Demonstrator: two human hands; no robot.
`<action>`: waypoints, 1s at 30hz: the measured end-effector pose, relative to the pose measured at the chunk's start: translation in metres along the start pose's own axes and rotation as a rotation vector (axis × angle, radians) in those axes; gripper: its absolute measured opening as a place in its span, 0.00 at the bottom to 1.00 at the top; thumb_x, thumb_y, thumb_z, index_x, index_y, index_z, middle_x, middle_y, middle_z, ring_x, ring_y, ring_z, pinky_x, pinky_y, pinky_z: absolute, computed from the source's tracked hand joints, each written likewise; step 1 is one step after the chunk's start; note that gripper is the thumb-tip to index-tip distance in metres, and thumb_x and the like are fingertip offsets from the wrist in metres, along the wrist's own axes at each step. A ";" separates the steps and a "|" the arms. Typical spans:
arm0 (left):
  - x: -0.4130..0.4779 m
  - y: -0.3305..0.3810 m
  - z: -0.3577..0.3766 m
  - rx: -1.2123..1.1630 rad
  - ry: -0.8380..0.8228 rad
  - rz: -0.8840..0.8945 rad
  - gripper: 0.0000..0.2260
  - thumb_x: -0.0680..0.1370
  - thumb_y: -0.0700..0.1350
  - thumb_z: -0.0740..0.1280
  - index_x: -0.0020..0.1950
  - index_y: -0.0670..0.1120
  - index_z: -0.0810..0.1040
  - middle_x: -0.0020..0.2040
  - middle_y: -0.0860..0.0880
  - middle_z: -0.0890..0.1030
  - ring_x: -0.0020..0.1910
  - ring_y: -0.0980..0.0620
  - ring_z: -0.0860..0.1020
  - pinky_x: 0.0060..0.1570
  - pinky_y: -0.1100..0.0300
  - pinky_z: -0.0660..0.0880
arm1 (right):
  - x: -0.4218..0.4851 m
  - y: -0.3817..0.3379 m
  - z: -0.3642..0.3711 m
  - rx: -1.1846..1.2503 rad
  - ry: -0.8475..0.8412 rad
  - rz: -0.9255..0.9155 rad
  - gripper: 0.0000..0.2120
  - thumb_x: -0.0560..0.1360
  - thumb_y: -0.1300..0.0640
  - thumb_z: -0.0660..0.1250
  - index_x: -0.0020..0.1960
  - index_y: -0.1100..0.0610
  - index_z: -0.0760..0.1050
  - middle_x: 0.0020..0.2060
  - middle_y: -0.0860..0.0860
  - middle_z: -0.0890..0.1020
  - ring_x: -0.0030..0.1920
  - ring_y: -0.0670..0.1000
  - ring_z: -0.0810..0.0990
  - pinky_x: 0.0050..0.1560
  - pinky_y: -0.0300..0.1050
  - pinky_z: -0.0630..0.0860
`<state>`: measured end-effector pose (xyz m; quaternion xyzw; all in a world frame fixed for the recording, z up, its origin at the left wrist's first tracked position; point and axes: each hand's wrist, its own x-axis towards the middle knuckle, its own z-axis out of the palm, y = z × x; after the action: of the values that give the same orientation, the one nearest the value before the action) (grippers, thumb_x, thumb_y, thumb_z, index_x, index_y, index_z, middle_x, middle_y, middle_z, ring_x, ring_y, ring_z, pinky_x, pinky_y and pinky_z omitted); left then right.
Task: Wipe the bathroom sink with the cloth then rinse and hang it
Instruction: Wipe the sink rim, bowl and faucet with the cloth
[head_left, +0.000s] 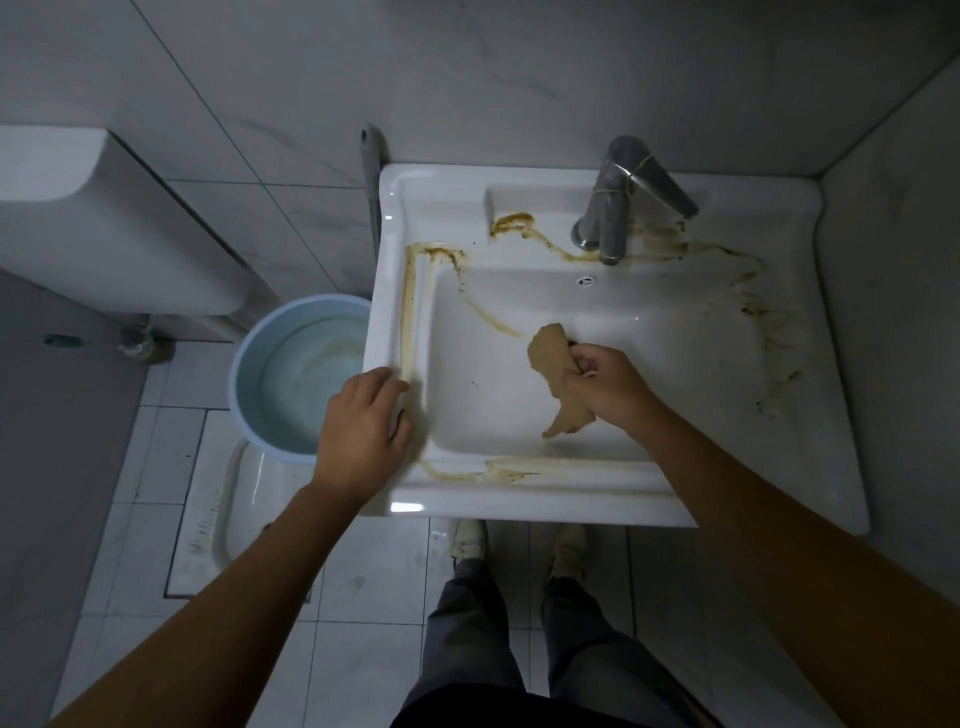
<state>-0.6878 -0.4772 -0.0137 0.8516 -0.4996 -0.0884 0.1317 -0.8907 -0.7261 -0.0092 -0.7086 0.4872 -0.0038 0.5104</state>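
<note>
**Tan cloth down in the bowl of a badly stained bathroom sink**

A person is standing at a white sink (727, 501), seen from above. The right hand (605, 387) is gripping a tan cloth (548, 356), its fingers (576, 371) curling round the bunched middle; the cloth is lying inside the bowl near its centre, one end spreading toward the back wall and the other trailing toward the front edge. The left hand (358, 426) is resting on the sink's left rim, its fingers (392, 387) relaxed and holding nothing, the tips touching the rim just beside a long brown streak (409, 312). That streak is running along the left rim; a paler one (519, 467) is running along the front rim; more brown marks are pooling round the base of the chrome faucet (623, 202) and spreading down the right side of the sink; a thin curved line (488, 317) is crossing the bowl's left slope. A thin band is circling the faucet's body; the overflow hole (586, 280) is showing just below it.

On the tiled floor (363, 571), left of the sink, a pale blue bucket (244, 374) is holding water; a white cistern (104, 208) is hanging on the wall beyond it; a grey handle (371, 171) is leaning at the sink's back left corner. Two pale shoes (470, 538) are showing below the front edge.
</note>
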 end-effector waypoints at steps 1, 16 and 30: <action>-0.001 0.001 0.003 0.010 0.014 0.002 0.15 0.78 0.45 0.66 0.63 0.42 0.78 0.65 0.42 0.77 0.62 0.41 0.75 0.57 0.47 0.73 | 0.000 -0.004 0.001 0.026 -0.017 -0.009 0.09 0.71 0.58 0.66 0.49 0.61 0.80 0.44 0.65 0.82 0.39 0.53 0.78 0.41 0.46 0.74; -0.017 0.014 0.029 -0.068 0.178 -0.020 0.12 0.79 0.44 0.65 0.60 0.42 0.79 0.69 0.40 0.75 0.69 0.39 0.72 0.65 0.44 0.68 | 0.027 0.063 0.004 -0.391 0.077 -0.020 0.13 0.76 0.57 0.68 0.60 0.56 0.79 0.46 0.53 0.81 0.43 0.51 0.77 0.43 0.42 0.68; -0.016 0.014 0.032 -0.025 0.175 -0.037 0.12 0.77 0.45 0.66 0.59 0.42 0.79 0.70 0.39 0.74 0.70 0.39 0.71 0.66 0.44 0.67 | 0.054 0.068 0.036 -0.196 -0.004 0.420 0.15 0.74 0.51 0.71 0.52 0.61 0.76 0.42 0.54 0.81 0.41 0.54 0.81 0.37 0.45 0.77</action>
<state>-0.7158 -0.4741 -0.0399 0.8636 -0.4689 -0.0222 0.1839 -0.8911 -0.7381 -0.1022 -0.6377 0.6211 0.1513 0.4298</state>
